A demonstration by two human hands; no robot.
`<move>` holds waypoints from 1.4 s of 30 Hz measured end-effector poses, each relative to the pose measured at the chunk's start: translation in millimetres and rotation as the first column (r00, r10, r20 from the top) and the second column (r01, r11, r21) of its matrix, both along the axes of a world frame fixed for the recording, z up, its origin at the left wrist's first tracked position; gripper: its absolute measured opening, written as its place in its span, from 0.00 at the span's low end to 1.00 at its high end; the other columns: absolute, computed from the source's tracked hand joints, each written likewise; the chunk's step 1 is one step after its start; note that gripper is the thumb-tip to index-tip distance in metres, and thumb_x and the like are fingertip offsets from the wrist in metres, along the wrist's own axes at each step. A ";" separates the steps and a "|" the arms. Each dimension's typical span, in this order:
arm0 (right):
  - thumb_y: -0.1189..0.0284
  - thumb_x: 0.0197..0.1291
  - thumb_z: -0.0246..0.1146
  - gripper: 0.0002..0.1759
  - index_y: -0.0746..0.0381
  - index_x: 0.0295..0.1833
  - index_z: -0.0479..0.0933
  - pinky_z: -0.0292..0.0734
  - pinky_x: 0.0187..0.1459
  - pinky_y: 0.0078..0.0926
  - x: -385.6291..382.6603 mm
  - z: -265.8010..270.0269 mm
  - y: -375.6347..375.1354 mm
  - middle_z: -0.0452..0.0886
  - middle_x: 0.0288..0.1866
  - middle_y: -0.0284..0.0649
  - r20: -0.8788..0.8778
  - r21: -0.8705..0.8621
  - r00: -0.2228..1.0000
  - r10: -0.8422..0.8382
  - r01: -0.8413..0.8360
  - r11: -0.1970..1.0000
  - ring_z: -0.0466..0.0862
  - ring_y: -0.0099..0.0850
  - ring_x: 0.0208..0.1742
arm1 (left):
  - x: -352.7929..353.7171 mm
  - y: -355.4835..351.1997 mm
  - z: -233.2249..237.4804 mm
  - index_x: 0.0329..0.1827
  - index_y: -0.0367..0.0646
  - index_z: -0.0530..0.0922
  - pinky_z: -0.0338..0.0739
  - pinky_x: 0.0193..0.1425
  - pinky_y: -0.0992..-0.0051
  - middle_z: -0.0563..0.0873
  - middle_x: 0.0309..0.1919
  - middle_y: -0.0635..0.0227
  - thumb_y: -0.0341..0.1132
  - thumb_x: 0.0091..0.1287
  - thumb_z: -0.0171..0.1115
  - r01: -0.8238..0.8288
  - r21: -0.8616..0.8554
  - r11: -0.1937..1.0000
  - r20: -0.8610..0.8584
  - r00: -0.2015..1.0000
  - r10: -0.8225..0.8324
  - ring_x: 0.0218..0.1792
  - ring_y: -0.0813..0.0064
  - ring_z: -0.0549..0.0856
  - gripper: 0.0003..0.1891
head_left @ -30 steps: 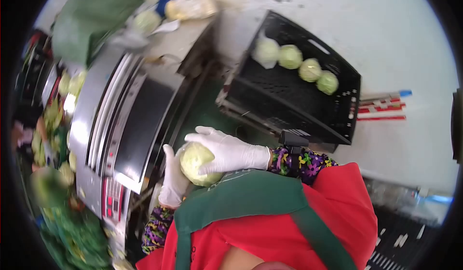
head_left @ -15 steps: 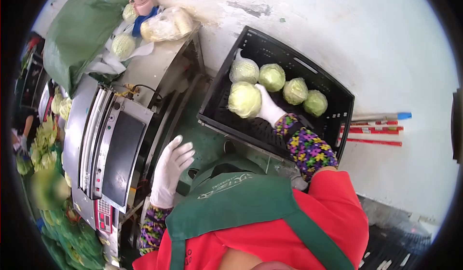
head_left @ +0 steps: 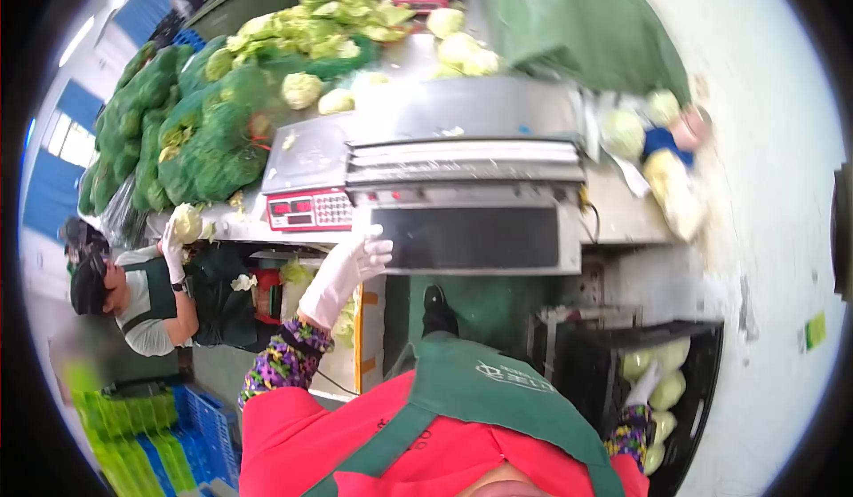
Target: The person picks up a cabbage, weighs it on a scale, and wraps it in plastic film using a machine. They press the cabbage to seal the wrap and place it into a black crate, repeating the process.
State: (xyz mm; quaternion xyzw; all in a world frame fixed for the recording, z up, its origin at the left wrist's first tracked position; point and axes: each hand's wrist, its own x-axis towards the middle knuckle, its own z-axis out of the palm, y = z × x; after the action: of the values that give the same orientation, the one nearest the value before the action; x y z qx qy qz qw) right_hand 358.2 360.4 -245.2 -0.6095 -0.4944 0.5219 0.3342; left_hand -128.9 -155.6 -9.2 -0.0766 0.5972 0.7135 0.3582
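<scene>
My left hand, in a white glove, is raised in front of the red scale and the left end of the wrapping machine, its fingers apart and nothing in them. Low on the right, my right hand, also gloved, reaches into the black crate. It lies against a pale green cabbage, its fingers curved along the side and partly hidden. More cabbages sit in a row beside it along the crate.
The red scale stands left of the machine. Green net sacks and loose leaves cover the table's left part. A co-worker holds a cabbage at the left. Stacked crates stand lower left; a wrapped bundle lies right.
The view has swung left, bringing the table and co-worker into sight and shifting the crate to the lower right. My right hand remains at the cabbage in the crate; my left is still raised.
</scene>
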 end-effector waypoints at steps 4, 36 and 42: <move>0.61 0.71 0.55 0.24 0.75 0.51 0.79 0.76 0.54 0.34 10.4 56.3 20.8 0.83 0.52 0.57 0.730 0.306 0.680 -0.066 -0.239 0.921 0.83 0.47 0.51 | -124.8 -35.4 13.8 0.61 0.43 0.76 0.77 0.54 0.75 0.85 0.50 0.67 0.44 0.73 0.58 -0.100 -0.056 0.993 -0.343 0.936 0.075 0.50 0.77 0.83 0.19; 0.82 0.69 0.51 0.11 0.70 0.55 0.73 0.69 0.65 0.32 -343.0 230.6 -7.7 0.73 0.61 0.45 0.541 0.564 0.819 0.194 -0.524 0.638 0.75 0.36 0.61 | -526.5 39.0 -34.9 0.66 0.41 0.71 0.77 0.59 0.67 0.82 0.56 0.63 0.45 0.60 0.74 0.024 0.031 0.999 -0.344 0.939 -0.011 0.55 0.70 0.81 0.34; 0.80 0.68 0.52 0.12 0.70 0.53 0.74 0.69 0.64 0.31 -360.0 232.1 -11.2 0.76 0.58 0.46 0.547 0.573 0.798 0.253 -0.578 0.581 0.75 0.36 0.61 | -450.6 -52.5 27.9 0.61 0.38 0.77 0.77 0.54 0.73 0.85 0.48 0.61 0.46 0.55 0.77 -0.020 -0.546 0.838 -0.598 0.710 -0.372 0.49 0.73 0.83 0.33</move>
State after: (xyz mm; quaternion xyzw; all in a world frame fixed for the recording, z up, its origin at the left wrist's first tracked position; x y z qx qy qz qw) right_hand -1.8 349.3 -13.0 -0.3867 -0.8467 0.2121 0.2977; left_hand -579.6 -208.1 18.7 0.1583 0.8585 0.4649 0.1479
